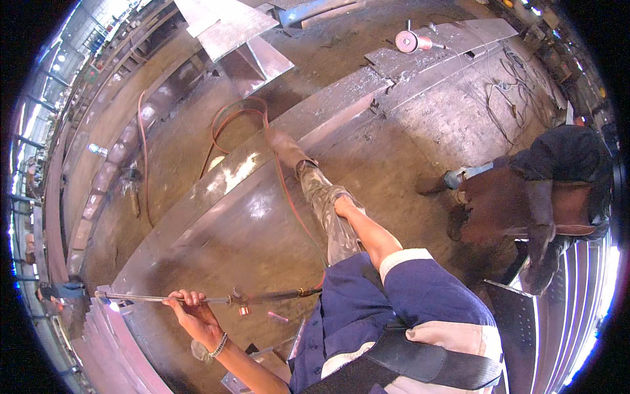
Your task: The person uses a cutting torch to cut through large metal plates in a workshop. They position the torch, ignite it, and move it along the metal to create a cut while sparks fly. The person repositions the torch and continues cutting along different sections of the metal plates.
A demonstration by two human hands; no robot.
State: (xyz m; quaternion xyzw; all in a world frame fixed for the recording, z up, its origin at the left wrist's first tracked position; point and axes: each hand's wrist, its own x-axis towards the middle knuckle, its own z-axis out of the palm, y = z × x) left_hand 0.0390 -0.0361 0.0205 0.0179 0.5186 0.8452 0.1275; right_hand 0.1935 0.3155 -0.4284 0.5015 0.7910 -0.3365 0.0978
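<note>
My left hand is closed around the thin metal tube of a gas cutting torch, which lies across the lower left. The torch's head reaches the edge of a steel piece at the far left, where a small bright glow shows. Its valves and thicker handle end lie to the right of my hand, near my body. A red hose runs up from there over my boot. My right hand rests on the camouflage trouser leg at the knee; its fingers are mostly hidden.
My boot stands on a long steel beam crossing the floor diagonally. An angle grinder sits on steel plate at the far side, near tangled cables. A co-worker bends at the right beside perforated steel pieces.
</note>
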